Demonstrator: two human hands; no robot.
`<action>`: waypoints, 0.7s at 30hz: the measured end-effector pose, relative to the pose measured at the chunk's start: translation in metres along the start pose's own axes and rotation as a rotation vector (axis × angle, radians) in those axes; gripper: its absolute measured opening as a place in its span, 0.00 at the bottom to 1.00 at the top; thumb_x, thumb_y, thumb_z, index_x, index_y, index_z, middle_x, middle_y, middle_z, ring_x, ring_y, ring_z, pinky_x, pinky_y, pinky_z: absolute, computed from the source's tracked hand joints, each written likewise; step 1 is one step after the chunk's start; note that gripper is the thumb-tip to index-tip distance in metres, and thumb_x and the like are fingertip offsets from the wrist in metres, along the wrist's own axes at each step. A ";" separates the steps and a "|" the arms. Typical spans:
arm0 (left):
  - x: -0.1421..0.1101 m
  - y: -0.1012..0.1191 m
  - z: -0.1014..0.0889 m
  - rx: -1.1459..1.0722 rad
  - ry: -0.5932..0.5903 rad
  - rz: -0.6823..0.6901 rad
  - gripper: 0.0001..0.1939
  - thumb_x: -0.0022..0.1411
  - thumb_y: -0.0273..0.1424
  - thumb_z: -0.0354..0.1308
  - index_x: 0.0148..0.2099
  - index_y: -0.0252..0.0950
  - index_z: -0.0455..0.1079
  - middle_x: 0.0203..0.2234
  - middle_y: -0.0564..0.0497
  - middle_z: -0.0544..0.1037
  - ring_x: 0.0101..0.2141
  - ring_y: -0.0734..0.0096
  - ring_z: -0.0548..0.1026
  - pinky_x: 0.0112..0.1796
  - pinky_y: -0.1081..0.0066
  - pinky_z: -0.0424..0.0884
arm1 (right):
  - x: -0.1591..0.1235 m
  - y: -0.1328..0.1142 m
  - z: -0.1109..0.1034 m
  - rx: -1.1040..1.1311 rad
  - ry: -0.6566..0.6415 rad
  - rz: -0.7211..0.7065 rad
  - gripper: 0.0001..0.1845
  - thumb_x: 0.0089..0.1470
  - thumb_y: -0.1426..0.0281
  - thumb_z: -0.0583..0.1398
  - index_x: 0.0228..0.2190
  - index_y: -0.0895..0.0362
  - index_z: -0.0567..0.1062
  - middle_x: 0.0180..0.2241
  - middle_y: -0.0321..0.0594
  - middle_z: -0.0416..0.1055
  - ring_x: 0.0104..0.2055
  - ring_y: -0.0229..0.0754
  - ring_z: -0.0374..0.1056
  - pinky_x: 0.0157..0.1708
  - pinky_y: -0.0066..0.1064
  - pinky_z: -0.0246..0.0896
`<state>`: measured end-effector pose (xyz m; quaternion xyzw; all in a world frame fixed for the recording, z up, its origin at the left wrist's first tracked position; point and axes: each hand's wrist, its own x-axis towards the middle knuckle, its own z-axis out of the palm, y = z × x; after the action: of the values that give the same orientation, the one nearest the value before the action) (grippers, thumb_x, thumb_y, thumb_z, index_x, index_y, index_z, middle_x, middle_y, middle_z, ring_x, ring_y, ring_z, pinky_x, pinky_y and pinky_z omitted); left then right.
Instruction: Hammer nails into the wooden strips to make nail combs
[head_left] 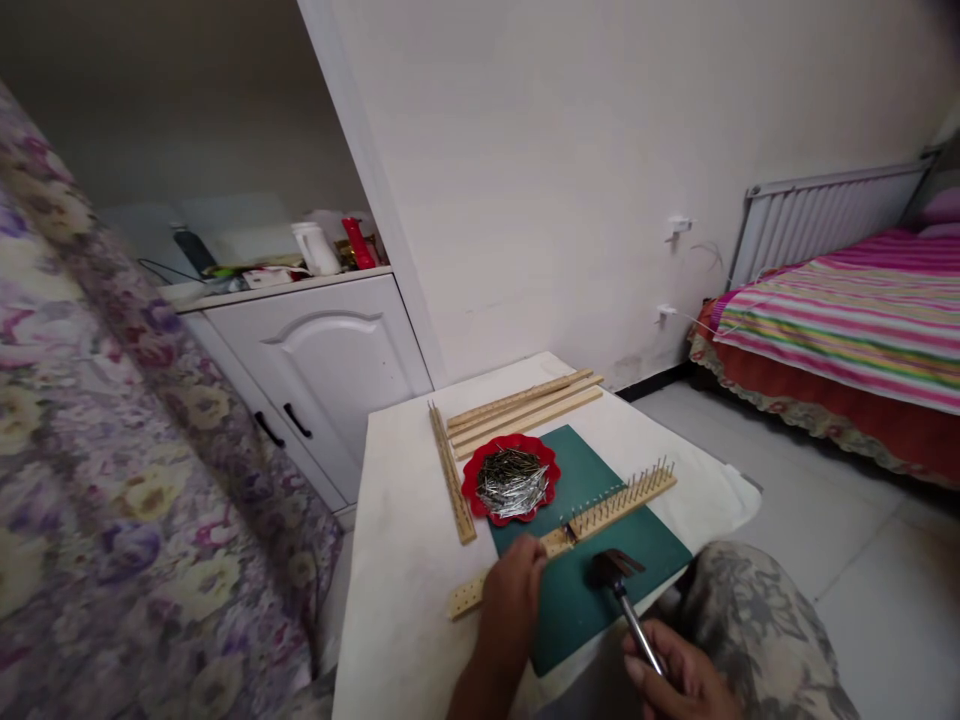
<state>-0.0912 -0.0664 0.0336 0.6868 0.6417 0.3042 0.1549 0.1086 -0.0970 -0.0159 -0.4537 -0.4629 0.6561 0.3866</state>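
A wooden strip (615,505) lies slantwise across a green cutting mat (574,600). Upright nails stand in rows along its right part, and small holes dot its left end. My left hand (514,580) is closed on the strip left of the nails; its fingertips are partly hidden. Just right of those fingers, a small dark piece (570,532) sits on the strip, too small to name. My right hand (675,670) grips the handle of a claw hammer (619,580), whose head is over the mat on the near side of the strip. Beyond the strip is a red scalloped dish (470,490) full of loose nails (514,483).
Several wooden strips (525,412) lie at the table's back, and another strip (452,475) lies left of the dish. The white-covered table (405,590) meets the wall. Nearby are a cabinet (330,380), a floral curtain (150,480) and a bed (847,310). My knee (765,620) is at the near right edge.
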 end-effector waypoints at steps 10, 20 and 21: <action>-0.058 0.013 0.030 -0.229 -0.279 0.158 0.10 0.63 0.32 0.46 0.33 0.36 0.66 0.27 0.51 0.72 0.29 0.72 0.69 0.31 0.75 0.60 | -0.011 -0.011 0.007 0.073 0.065 -0.048 0.17 0.44 0.55 0.63 0.30 0.54 0.66 0.18 0.27 0.66 0.09 0.25 0.46 0.07 0.18 0.37; -0.061 0.022 0.066 -1.350 -0.169 -0.530 0.20 0.40 0.41 0.67 0.28 0.34 0.63 0.17 0.54 0.73 0.18 0.77 0.68 0.21 0.78 0.58 | 0.000 0.013 0.003 0.157 0.056 -0.094 0.23 0.44 0.52 0.63 0.35 0.55 0.65 0.18 0.29 0.71 0.05 0.23 0.50 0.05 0.15 0.44; -0.062 0.023 0.069 -1.414 -0.154 -0.558 0.20 0.38 0.39 0.69 0.28 0.34 0.64 0.17 0.53 0.74 0.18 0.78 0.68 0.22 0.78 0.59 | 0.000 0.014 0.003 0.171 0.056 -0.094 0.24 0.43 0.52 0.63 0.35 0.55 0.65 0.18 0.28 0.72 0.05 0.23 0.51 0.05 0.15 0.44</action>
<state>-0.0296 -0.1177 -0.0191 0.2558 0.4314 0.5436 0.6730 0.1045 -0.1017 -0.0292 -0.4149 -0.4147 0.6616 0.4670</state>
